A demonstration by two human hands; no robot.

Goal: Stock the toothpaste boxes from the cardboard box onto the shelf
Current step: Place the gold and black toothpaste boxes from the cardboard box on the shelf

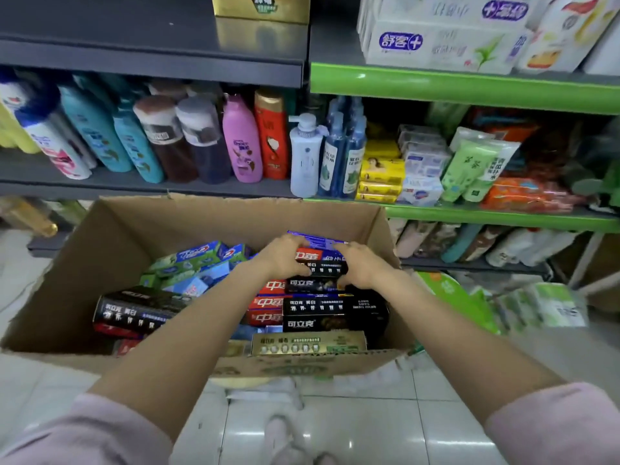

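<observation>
An open cardboard box (110, 236) stands on the floor before the shelves, full of toothpaste boxes: green-blue ones (191, 260) at the back left, black ones (134, 308) at the left and right, red ones (268, 303) in the middle, a gold one (308, 344) in front. My left hand (281, 258) and my right hand (362, 266) grip the two ends of a small stack of toothpaste boxes (322, 260), blue, red and black, at the back right of the carton, raised a little above the rest.
A dark shelf (134, 186) behind the carton holds shampoo bottles. The green-edged shelf (469, 85) to the right carries soap, tissues and white toothpaste packs above. Green packets (453, 297) lie on the tiled floor at the right.
</observation>
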